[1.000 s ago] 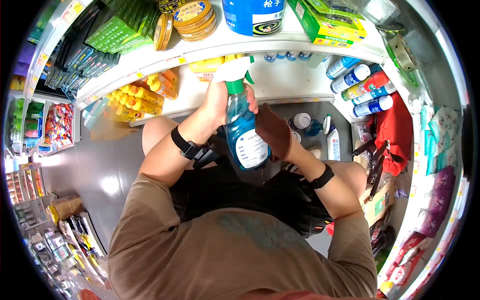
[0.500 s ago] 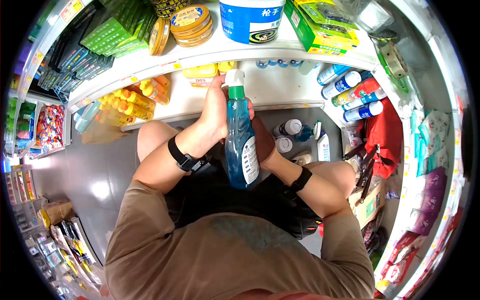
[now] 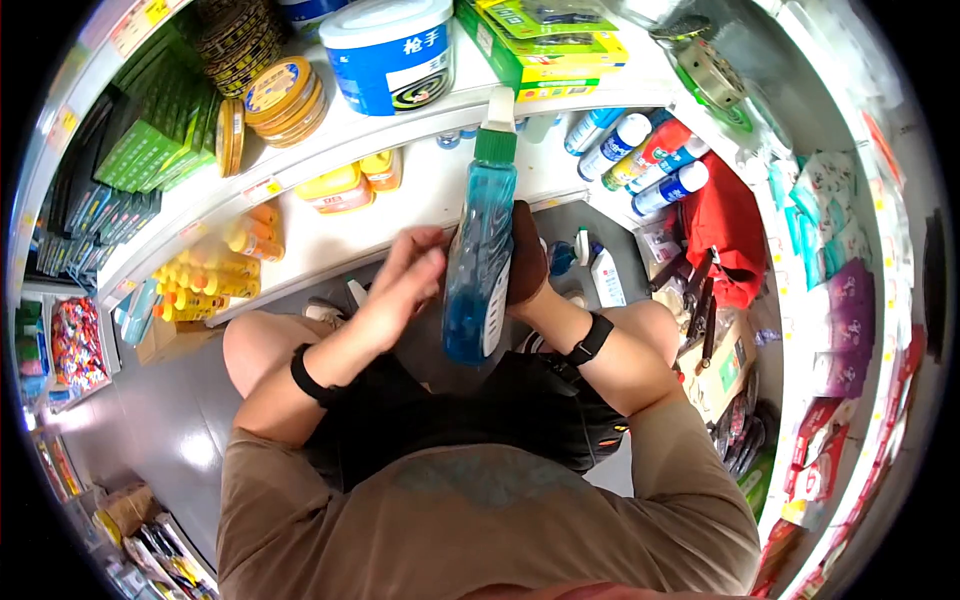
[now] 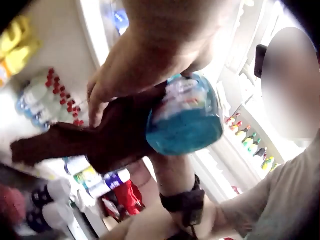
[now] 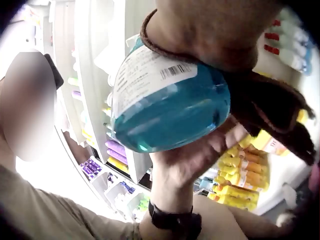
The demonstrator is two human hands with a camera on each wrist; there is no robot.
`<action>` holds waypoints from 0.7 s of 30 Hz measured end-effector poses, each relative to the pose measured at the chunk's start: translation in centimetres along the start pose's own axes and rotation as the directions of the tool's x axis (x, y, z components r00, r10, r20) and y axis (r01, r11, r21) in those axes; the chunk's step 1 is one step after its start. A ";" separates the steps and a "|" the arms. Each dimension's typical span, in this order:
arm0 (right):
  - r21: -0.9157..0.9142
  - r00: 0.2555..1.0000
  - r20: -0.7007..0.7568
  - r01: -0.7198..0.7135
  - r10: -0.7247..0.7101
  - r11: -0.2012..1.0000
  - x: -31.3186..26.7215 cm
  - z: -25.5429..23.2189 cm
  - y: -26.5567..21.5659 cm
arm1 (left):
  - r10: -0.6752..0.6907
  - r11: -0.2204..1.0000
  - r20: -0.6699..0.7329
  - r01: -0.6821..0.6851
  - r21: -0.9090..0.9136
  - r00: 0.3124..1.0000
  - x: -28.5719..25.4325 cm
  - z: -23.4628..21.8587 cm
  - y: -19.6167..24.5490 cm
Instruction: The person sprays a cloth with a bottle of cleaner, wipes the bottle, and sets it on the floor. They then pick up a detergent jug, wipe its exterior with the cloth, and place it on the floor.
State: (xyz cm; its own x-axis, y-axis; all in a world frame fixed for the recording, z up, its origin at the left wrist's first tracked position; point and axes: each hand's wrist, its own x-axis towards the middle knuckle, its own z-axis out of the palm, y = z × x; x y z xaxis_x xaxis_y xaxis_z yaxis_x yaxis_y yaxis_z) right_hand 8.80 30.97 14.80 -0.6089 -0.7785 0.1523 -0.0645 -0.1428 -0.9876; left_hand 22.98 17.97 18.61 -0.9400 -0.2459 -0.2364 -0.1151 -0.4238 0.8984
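Observation:
A clear spray bottle (image 3: 480, 260) of blue liquid, with a green collar and white spray head, stands nearly upright in front of the person in the head view. My right hand (image 3: 528, 272) holds it from the right side through a dark brown cloth (image 4: 117, 132), which hides most of the fingers. Loose ends of the cloth hang off beyond the bottle. My left hand (image 3: 402, 282) is beside the bottle on the left, its fingers loosely extended, fingertips right at the cloth in the left wrist view. A printed label with a barcode shows in the right wrist view.
Ahead, a white shelf holds a blue tub (image 3: 390, 65), round tins (image 3: 285, 95) and green boxes (image 3: 545, 50). Yellow bottles (image 3: 200, 275) stand lower left; spray cans (image 3: 640, 165) and a red bag (image 3: 725, 235) are at right. A white bottle (image 3: 606, 277) is on the floor.
My left hand has let go of the bottle's neck and moved down to its left. The bottle has turned so its label faces right. The head view has swung to the right.

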 end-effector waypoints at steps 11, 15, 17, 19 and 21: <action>-0.750 0.871 -0.115 0.240 -0.478 0.617 -0.3 1.4 -5.2 | -0.316 0.888 0.187 0.360 -0.286 0.930 -0.3 3.9 0.1; -0.844 0.911 -0.065 0.168 -0.408 0.510 0.5 1.0 -4.3 | -0.317 0.902 0.278 0.379 -0.207 0.907 0.7 2.6 -0.2; -0.814 0.888 -0.084 0.201 -0.452 0.546 0.7 0.4 -4.2 | -0.344 0.874 0.360 0.436 -0.215 0.867 1.7 2.2 -0.1; -0.865 0.908 -0.069 0.152 -0.413 0.477 0.9 0.0 -5.2 | -0.367 0.834 0.436 0.498 -0.237 0.822 2.1 0.9 -0.4; -0.903 0.940 0.003 0.150 -0.341 0.403 0.9 -0.9 -6.2 | -0.355 0.793 0.426 0.510 -0.334 0.832 2.5 0.1 -1.0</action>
State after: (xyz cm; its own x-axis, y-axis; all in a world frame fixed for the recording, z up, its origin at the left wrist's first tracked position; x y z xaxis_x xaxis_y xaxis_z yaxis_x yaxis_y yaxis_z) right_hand 7.91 31.69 21.07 -0.5477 -0.6849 0.4806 -0.8309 0.3777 -0.4087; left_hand 20.69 17.91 17.12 -0.8780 0.3176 -0.3582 -0.4632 -0.7524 0.4683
